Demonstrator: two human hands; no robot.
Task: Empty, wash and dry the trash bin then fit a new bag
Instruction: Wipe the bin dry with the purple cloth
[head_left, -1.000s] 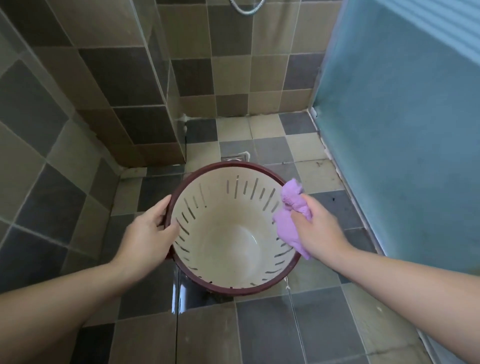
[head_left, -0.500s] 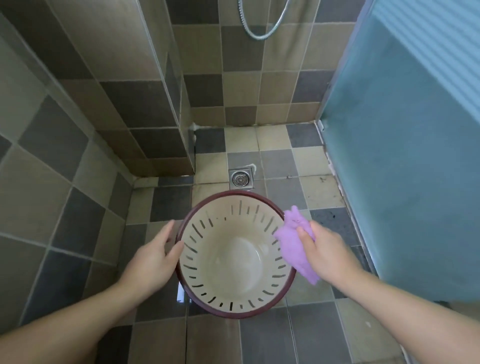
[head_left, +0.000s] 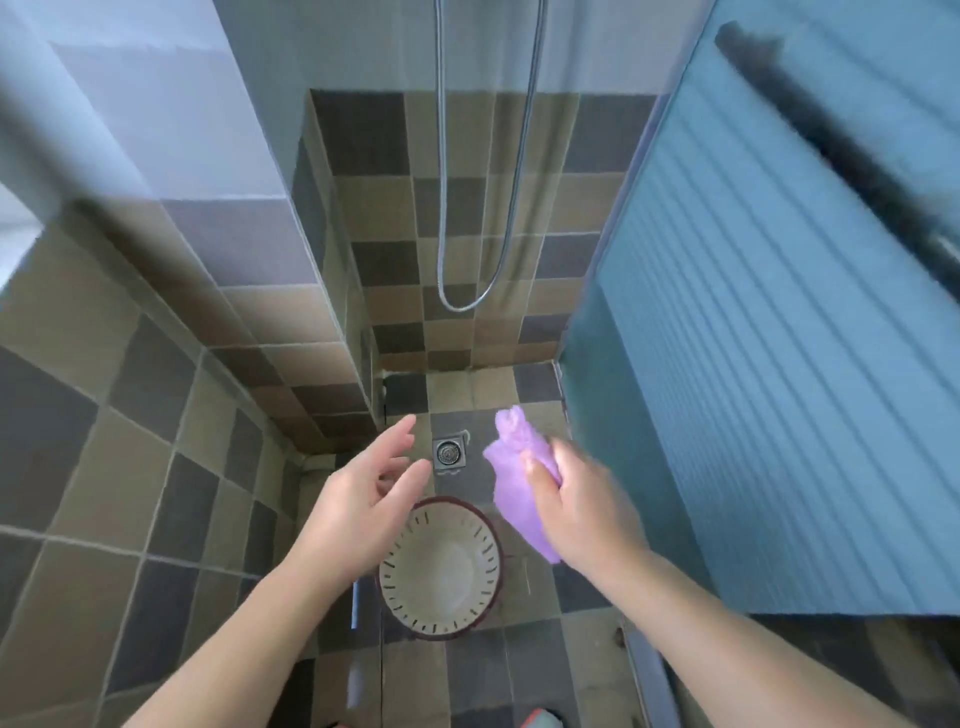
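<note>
The trash bin (head_left: 441, 577), cream inside with slotted walls and a dark red rim, stands upright and empty on the tiled floor below my hands. My left hand (head_left: 363, 499) hovers above its left rim with fingers spread, holding nothing and touching nothing. My right hand (head_left: 576, 504) grips a crumpled purple cloth (head_left: 511, 467) above and to the right of the bin, apart from it.
A square floor drain (head_left: 450, 451) lies just beyond the bin. A shower hose (head_left: 462, 291) hangs on the far tiled wall. A frosted blue door (head_left: 753, 364) closes the right side, a tiled wall corner (head_left: 322, 312) the left.
My left hand let go of the bin's rim and lifted away. My right hand raised the cloth off the bin. The view rose, so the bin looks smaller and lower.
</note>
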